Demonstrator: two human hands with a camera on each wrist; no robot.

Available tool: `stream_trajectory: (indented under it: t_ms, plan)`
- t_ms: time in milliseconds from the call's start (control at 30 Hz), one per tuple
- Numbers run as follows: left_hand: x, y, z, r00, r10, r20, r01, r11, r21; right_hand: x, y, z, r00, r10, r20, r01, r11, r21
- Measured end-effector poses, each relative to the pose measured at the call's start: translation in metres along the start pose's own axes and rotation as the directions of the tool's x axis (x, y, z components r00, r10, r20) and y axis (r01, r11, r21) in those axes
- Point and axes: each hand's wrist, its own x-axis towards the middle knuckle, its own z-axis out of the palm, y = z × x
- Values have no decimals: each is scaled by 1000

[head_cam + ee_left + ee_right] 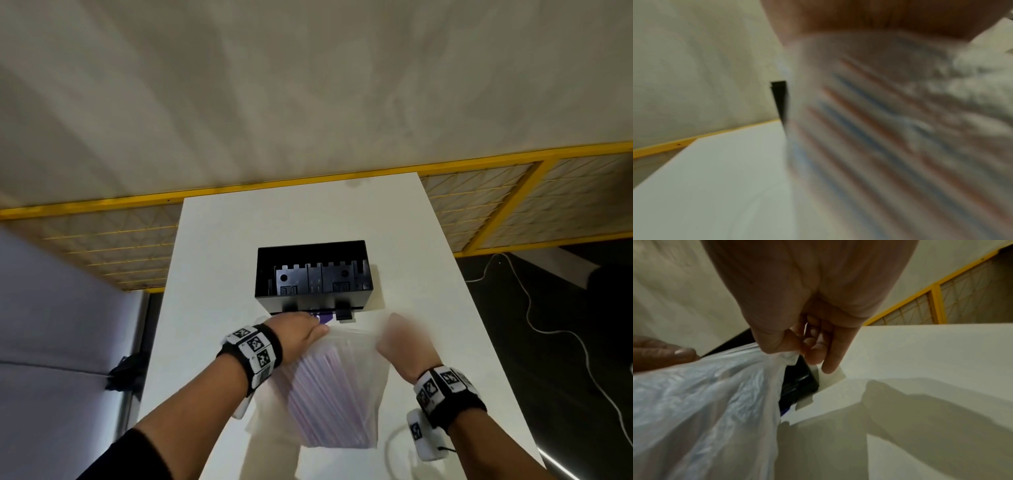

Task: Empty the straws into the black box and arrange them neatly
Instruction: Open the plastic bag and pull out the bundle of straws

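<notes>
A clear plastic bag [337, 387] full of pink and blue striped straws [329, 404] is held above the white table [445, 308], its mouth toward the black box [312, 274]. The box stands open-topped just beyond the bag, with no straws inside. My left hand [303, 330] grips the bag's upper left corner. My right hand [399, 337] pinches the upper right corner of the bag [791, 356] between thumb and fingers. In the left wrist view the straws [869, 129] show blurred through the bag, with a box corner [779, 97] behind.
A purple item [323, 316] peeks out at the box's near base. A yellow-framed mesh fence [513, 202] runs behind the table. A white cable [534, 325] lies on the dark floor to the right. A grey surface [51, 342] stands to the left.
</notes>
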Motion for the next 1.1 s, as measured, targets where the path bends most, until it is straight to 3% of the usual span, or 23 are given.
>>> stream_trajectory:
  t_ms: [167, 333, 500, 567, 700, 867, 933, 1033, 1100]
  plan:
    - [-37, -31, -20, 986, -44, -160, 53, 997, 56, -9, -2, -23, 995, -57, -79, 58, 998, 14]
    - [-71, -47, -20, 928, -196, -317, 201, 979, -17, -26, -4, -40, 990, -91, -108, 94, 995, 15]
    - [-93, -20, 0, 762, -329, -558, 260, 944, -202, -47, -24, -51, 959, -222, -173, 233, 971, 46]
    - [-98, -10, 7, 707, -389, -591, 253, 919, -303, -57, -32, -53, 954, -256, -157, 272, 958, 88]
    - [-101, 8, 23, 637, -551, -539, 171, 783, -598, -66, -42, -46, 981, -180, 66, 149, 931, 332]
    - [-95, 25, 36, 685, -599, -414, 166, 682, -712, -61, -49, -35, 986, -91, 142, 16, 887, 462]
    - [-93, 29, 36, 690, -611, -389, 139, 639, -756, -58, -52, -33, 980, -44, 194, -72, 829, 554]
    - [-92, 34, 33, 686, -660, -307, 84, 491, -867, -56, -56, -32, 960, -79, 268, -114, 765, 633]
    - [-91, 35, 31, 674, -700, -235, 54, 365, -930, -56, -60, -31, 954, -99, 285, -96, 795, 599]
